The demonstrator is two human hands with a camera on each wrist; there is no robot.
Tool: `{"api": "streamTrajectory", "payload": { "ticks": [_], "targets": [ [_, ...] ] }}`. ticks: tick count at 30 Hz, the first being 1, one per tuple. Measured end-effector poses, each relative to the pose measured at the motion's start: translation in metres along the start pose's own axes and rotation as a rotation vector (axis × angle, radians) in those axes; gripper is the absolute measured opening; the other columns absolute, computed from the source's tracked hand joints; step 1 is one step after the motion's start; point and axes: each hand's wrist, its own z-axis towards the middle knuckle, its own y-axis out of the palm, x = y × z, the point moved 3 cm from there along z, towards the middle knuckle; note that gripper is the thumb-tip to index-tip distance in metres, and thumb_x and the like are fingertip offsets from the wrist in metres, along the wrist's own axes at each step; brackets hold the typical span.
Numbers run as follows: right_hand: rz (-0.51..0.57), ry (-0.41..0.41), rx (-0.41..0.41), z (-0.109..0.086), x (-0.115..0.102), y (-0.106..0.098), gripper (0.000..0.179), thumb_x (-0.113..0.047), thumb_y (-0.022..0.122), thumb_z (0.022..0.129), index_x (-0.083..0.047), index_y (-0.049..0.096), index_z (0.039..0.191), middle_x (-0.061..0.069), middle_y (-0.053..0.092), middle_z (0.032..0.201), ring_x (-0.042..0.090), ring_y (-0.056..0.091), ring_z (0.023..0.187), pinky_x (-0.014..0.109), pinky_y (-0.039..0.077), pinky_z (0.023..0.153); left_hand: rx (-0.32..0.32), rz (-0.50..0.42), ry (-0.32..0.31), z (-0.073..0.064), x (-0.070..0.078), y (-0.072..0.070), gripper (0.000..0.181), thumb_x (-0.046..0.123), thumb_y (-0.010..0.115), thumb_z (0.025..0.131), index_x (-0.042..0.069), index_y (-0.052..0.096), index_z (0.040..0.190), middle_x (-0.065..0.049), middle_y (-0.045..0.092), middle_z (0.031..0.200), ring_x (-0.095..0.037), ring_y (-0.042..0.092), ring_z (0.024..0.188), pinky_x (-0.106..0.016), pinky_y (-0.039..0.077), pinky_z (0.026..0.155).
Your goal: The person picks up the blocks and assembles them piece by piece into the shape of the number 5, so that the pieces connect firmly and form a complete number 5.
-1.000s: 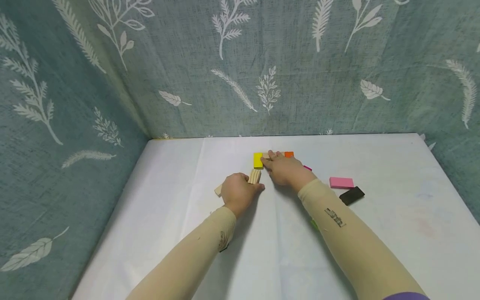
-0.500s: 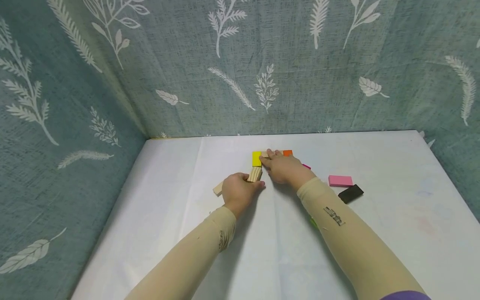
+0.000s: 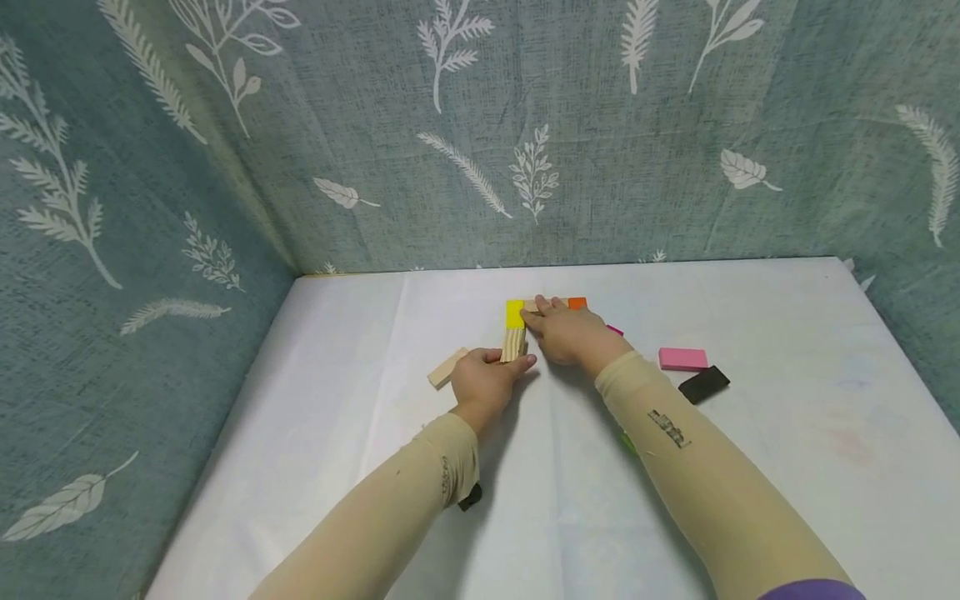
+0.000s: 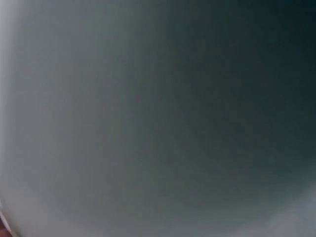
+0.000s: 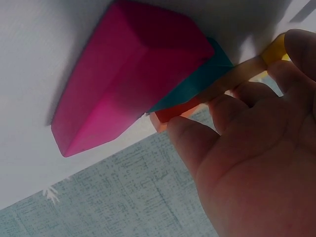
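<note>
In the head view my left hand (image 3: 483, 383) pinches the near end of a striped wooden block (image 3: 513, 342) between thumb and fingers. The block's far end meets a yellow block (image 3: 515, 314). My right hand (image 3: 573, 335) lays its fingers along a row behind it: a plain wooden block (image 3: 531, 305) between the yellow block and an orange block (image 3: 577, 303). In the right wrist view those fingers touch the row's side, with a teal block (image 5: 192, 86) and a large-looking magenta block (image 5: 128, 84) beside it. The left wrist view is a dark blur.
A pale wooden block (image 3: 447, 368) lies left of my left hand. Pink (image 3: 682, 359) and black (image 3: 704, 385) blocks lie to the right. A green block (image 3: 628, 443) is partly under my right sleeve, another black piece (image 3: 470, 497) beside my left sleeve. Patterned cloth (image 3: 480, 167) hangs behind the white table (image 3: 337, 358).
My left hand has shifted slightly right, straightening the striped wooden block and bringing it up against the yellow block, where a gap showed before. My right hand has stayed in place.
</note>
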Motion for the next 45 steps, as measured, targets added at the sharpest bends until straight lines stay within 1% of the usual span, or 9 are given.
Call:
{"api": "streamTrajectory", "payload": {
  "ticks": [2,5,9,16,22,30,36,41,45],
  "targets": [
    [-0.003,-0.005,0.003,0.000,-0.001,-0.001,0.059,-0.032,0.043,0.107,-0.027,0.022,0.162,0.007,0.012,0.170,0.033,0.014,0.157,0.061,0.023,0.121,0.001,-0.048,-0.028,-0.002,0.000,0.001,0.053,0.044,0.093,0.068,0.010,0.075,0.103,-0.004,0.071,0.100,-0.020,0.062,0.095,-0.030,0.052,0.076],
    [-0.008,-0.007,0.013,0.001,-0.003,-0.004,0.059,-0.033,0.043,0.107,-0.027,0.022,0.162,0.007,0.012,0.170,0.033,0.014,0.157,0.061,0.024,0.120,0.029,-0.099,-0.049,-0.004,0.001,0.001,0.049,0.041,0.094,0.067,0.010,0.075,0.100,-0.003,0.070,0.095,-0.017,0.062,0.089,-0.027,0.050,0.071],
    [-0.016,0.008,0.020,0.000,-0.003,-0.009,0.060,-0.031,0.044,0.106,-0.028,0.021,0.162,0.006,0.012,0.171,0.032,0.014,0.157,0.062,0.024,0.120,0.070,-0.118,-0.041,-0.005,0.003,0.003,0.048,0.042,0.094,0.067,0.011,0.073,0.097,-0.002,0.071,0.089,-0.016,0.063,0.085,-0.027,0.049,0.069],
    [-0.025,0.003,0.009,0.000,-0.001,-0.013,0.062,-0.030,0.045,0.106,-0.026,0.020,0.162,0.007,0.010,0.171,0.033,0.012,0.157,0.062,0.023,0.121,0.085,-0.059,-0.048,-0.002,0.007,0.009,0.050,0.046,0.093,0.067,0.012,0.070,0.096,-0.001,0.069,0.089,-0.017,0.062,0.085,-0.030,0.049,0.072],
    [-0.015,-0.006,0.005,0.000,-0.004,-0.013,0.062,-0.030,0.045,0.106,-0.025,0.021,0.162,0.009,0.010,0.170,0.034,0.012,0.157,0.062,0.024,0.120,0.080,-0.015,-0.024,-0.002,0.009,0.009,0.050,0.045,0.092,0.069,0.012,0.068,0.098,-0.001,0.068,0.092,-0.018,0.060,0.086,-0.031,0.048,0.073],
    [-0.021,0.012,-0.019,0.003,0.000,-0.006,0.062,-0.030,0.045,0.106,-0.027,0.019,0.162,0.008,0.009,0.171,0.034,0.012,0.157,0.063,0.025,0.119,0.075,-0.028,-0.029,-0.008,0.010,0.011,0.058,0.040,0.093,0.070,0.009,0.070,0.112,-0.003,0.069,0.099,-0.018,0.063,0.091,-0.035,0.053,0.082],
    [-0.014,0.020,-0.024,0.003,0.002,-0.002,0.063,-0.030,0.046,0.105,-0.027,0.019,0.162,0.008,0.009,0.171,0.033,0.012,0.157,0.063,0.025,0.119,0.058,-0.053,-0.014,-0.008,0.009,0.013,0.050,0.030,0.093,0.072,0.009,0.070,0.111,-0.002,0.071,0.094,-0.015,0.065,0.085,-0.030,0.053,0.075],
    [-0.014,0.018,-0.022,0.003,0.001,0.001,0.064,-0.029,0.047,0.105,-0.027,0.020,0.162,0.007,0.010,0.171,0.033,0.012,0.157,0.063,0.026,0.119,0.049,-0.037,-0.011,-0.007,0.007,0.012,0.047,0.033,0.091,0.074,0.011,0.069,0.108,-0.001,0.071,0.092,-0.014,0.064,0.081,-0.029,0.051,0.071],
    [-0.009,0.018,-0.021,0.003,-0.001,0.002,0.063,-0.028,0.047,0.105,-0.027,0.019,0.162,0.007,0.009,0.171,0.033,0.012,0.157,0.063,0.024,0.120,0.045,-0.021,-0.013,-0.005,0.004,0.012,0.049,0.037,0.091,0.074,0.011,0.068,0.110,0.000,0.071,0.092,-0.014,0.064,0.082,-0.029,0.051,0.072]
  ]
}}
